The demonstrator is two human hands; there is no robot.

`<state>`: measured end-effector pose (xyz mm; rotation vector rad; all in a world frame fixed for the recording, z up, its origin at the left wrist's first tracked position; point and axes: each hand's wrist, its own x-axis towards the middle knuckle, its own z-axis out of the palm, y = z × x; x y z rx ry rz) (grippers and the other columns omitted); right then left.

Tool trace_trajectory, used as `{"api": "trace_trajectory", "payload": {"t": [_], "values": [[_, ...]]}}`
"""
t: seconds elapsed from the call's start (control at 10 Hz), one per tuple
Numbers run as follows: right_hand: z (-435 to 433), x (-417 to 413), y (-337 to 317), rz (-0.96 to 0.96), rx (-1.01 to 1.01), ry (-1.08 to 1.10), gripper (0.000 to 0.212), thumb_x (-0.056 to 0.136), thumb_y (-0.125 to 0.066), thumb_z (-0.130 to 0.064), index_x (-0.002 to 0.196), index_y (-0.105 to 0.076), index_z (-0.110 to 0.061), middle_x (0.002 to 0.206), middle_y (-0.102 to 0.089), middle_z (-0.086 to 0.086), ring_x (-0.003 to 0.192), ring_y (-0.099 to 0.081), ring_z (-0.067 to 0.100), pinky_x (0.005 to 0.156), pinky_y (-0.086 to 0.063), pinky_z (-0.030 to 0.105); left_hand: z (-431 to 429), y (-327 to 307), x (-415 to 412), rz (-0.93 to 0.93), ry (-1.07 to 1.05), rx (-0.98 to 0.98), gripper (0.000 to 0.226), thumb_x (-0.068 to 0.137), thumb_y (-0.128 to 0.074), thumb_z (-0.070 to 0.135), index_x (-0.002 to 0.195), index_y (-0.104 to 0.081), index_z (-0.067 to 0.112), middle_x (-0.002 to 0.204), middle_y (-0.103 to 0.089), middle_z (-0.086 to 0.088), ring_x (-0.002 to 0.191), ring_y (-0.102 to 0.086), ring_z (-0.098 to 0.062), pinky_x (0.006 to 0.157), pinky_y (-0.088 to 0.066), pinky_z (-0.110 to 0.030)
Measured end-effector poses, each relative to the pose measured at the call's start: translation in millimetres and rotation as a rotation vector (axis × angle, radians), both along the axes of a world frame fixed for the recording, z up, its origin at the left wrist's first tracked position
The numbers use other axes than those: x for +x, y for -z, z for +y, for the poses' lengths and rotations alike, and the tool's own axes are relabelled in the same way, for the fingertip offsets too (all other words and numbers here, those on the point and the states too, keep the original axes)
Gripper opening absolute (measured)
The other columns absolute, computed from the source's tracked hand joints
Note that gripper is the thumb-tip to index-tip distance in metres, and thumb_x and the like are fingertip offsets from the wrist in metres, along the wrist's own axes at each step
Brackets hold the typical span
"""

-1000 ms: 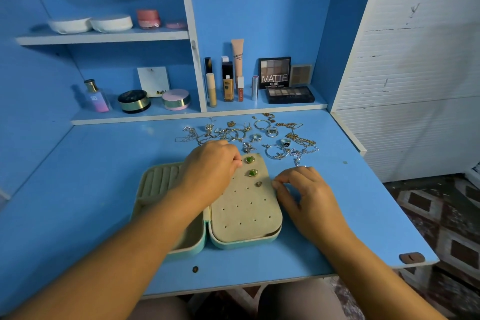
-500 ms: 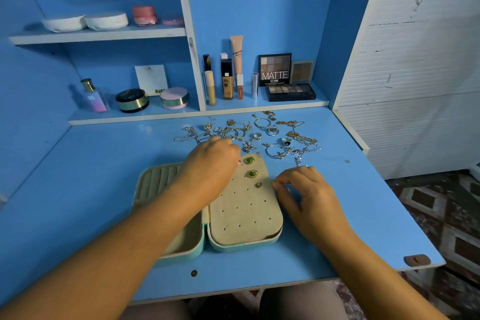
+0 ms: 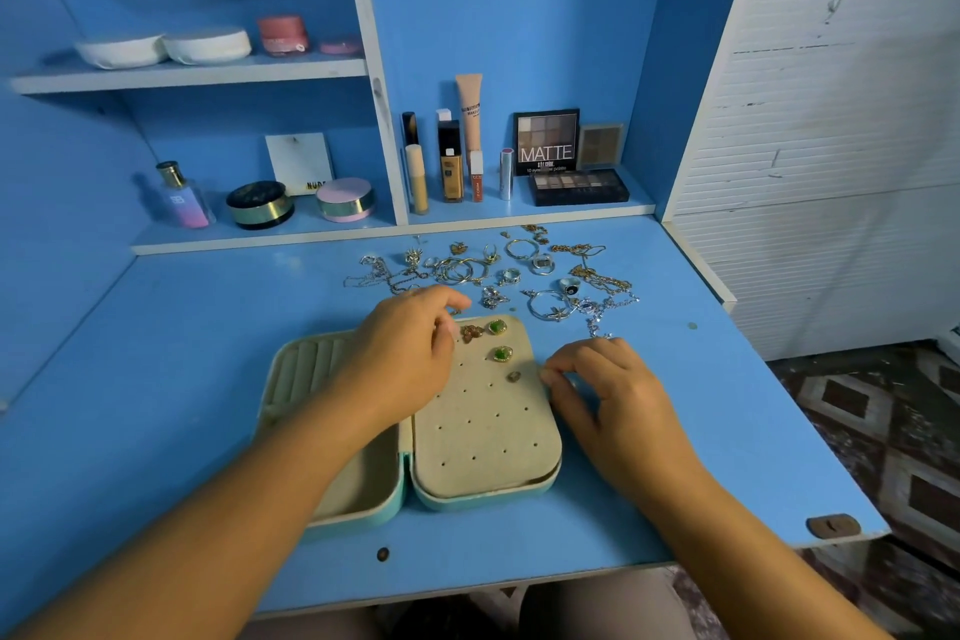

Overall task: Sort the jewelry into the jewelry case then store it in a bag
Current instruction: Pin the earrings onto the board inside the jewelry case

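While the jewelry case lay open at the middle of the blue worktop, its left half showed padded ring rolls at the far end and its right half a beige perforated panel. Two green earrings, a gold earring and a small stud sat in the panel's far part. The left hand lay over the case's middle with its fingers curled, their tips just beside the gold earring; whether they pinched anything could not be told. The right hand rested at the case's right side, fingers bent, tips touching the panel's edge near the stud, and no grip could be made out. Loose jewelry of rings, hoops and chains lay scattered on the worktop just beyond the case. On the far shelf stood cosmetics, among them a palette marked MATTE
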<state>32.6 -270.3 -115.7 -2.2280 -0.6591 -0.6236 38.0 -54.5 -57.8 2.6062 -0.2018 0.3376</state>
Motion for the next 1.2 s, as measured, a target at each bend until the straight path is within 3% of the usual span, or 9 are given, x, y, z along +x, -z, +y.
{"api": "trace_trajectory", "payload": {"t": [0.1,0.4,0.5,0.8,1.0,1.2], "values": [[0,0,0,-0.002,-0.005,0.001,0.029,0.092,-0.049,-0.036,0.091,-0.069,-0.014,0.090,-0.064,-0.004,0.083,-0.056,0.017,0.076,-0.043,0.019,4,1,3,-0.015,0.026,0.087,0.028,0.099,-0.047,0.018,0.119,-0.065,0.026,0.107,-0.057,0.007,0.101,-0.053,-0.012,0.085,-0.048,-0.031],[1,1,1,-0.020,-0.003,0.007,0.028,0.092,-0.050,-0.035,0.089,-0.068,-0.014,0.088,-0.065,-0.004,0.081,-0.057,0.018,0.075,-0.043,0.021,6,4,1,0.018,0.033,0.155,0.027,0.096,-0.054,0.033,0.121,-0.065,0.032,0.098,-0.048,0.011,0.103,-0.038,-0.007,0.082,-0.038,-0.025],[0,1,0,-0.014,-0.011,0.003,0.029,0.092,-0.050,-0.036,0.090,-0.068,-0.014,0.089,-0.065,-0.004,0.082,-0.056,0.017,0.075,-0.043,0.020,6,4,0,0.017,0.015,0.155,0.022,0.095,-0.056,0.033,0.112,-0.068,0.029,0.099,-0.050,0.009,0.105,-0.042,-0.011,0.083,-0.038,-0.027],[0,0,0,-0.008,0.002,-0.001,0.029,0.092,-0.050,-0.036,0.090,-0.068,-0.014,0.089,-0.065,-0.004,0.082,-0.057,0.017,0.076,-0.044,0.020,1,3,5,0.057,0.013,0.118,0.033,0.092,-0.059,0.045,0.119,-0.066,0.028,0.097,-0.050,0.009,0.102,-0.042,-0.009,0.082,-0.039,-0.026],[0,0,0,-0.021,0.008,-0.007,0.028,0.091,-0.051,-0.034,0.088,-0.069,-0.013,0.087,-0.065,-0.003,0.082,-0.055,0.016,0.076,-0.043,0.020,-1,-4,15,0.225,0.022,0.055,0.008,0.089,-0.064,0.034,0.096,-0.067,0.032,0.097,-0.056,0.010,0.103,-0.047,-0.012,0.085,-0.043,-0.031],[0,1,1,-0.020,0.007,-0.002,0.028,0.092,-0.050,-0.035,0.089,-0.068,-0.014,0.088,-0.064,-0.004,0.082,-0.053,0.013,0.077,-0.041,0.016,-3,-10,25,0.370,0.021,-0.002,0.006,0.087,-0.064,0.029,0.088,-0.061,0.034,0.097,-0.063,0.010,0.104,-0.053,-0.014,0.092,-0.049,-0.040]]}}
